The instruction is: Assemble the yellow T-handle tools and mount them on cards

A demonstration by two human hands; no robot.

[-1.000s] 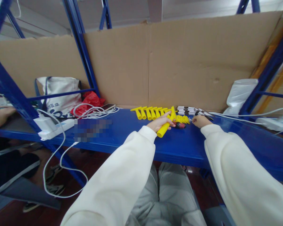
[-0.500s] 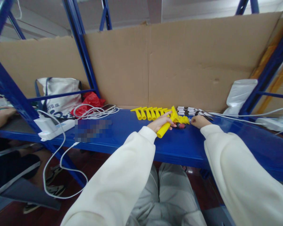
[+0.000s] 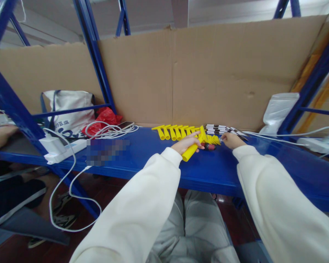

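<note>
In the head view I judged the work partway along: one glossy yellow T-shaped piece with a hollow tubular handle was up in hand, while a row of matching yellow T-shaped pieces lay unheld at the back of the blue metal worktop. A line of small yellow pieces also lay there, between the hands, and just behind them sat a stack of flat white-and-black strips, untouched. How many pieces were finished I could not count from there.

My left grip, a bare hand, was wrapped around the T-shaped piece, its fingers curled about the handle so that the tube's round end pointed down toward my lap and the crosspiece rose past the fingers. A dark red cylinder with black ends lay just beyond those fingertips.

My right grip had its fingers bunched together over tiny shiny bits beside the small yellow pieces; whether it pinched one, I couldn't make out.
</note>
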